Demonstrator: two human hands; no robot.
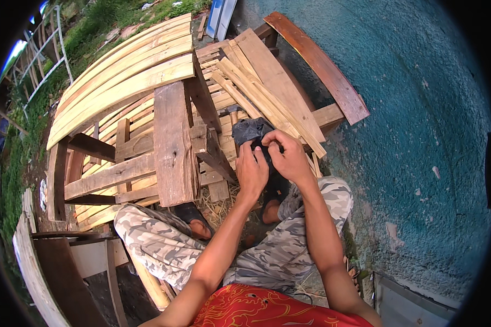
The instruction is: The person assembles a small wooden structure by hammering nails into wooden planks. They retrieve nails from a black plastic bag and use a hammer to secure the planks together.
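A crumpled black plastic bag (249,129) is in front of me, low between my knees, just beyond my hands. My left hand (252,171) has its fingers closed at the bag's near edge, and the fingertips are partly hidden there. At the right side of the bag, my right hand (288,157) is curled, with thumb and forefinger pinched on its edge. Whatever the bag contains does not show. Just past it lies a hammer (234,115) with a wooden handle, partly covered by the bag.
A slatted wooden bench (172,141) with rough posts stands to my left. Loose wooden strips (262,98) and a wide plank (278,82) lie ahead. A varnished board (322,68) runs along the blue wall (414,131) on my right. Wood shavings (218,207) litter the ground between my feet.
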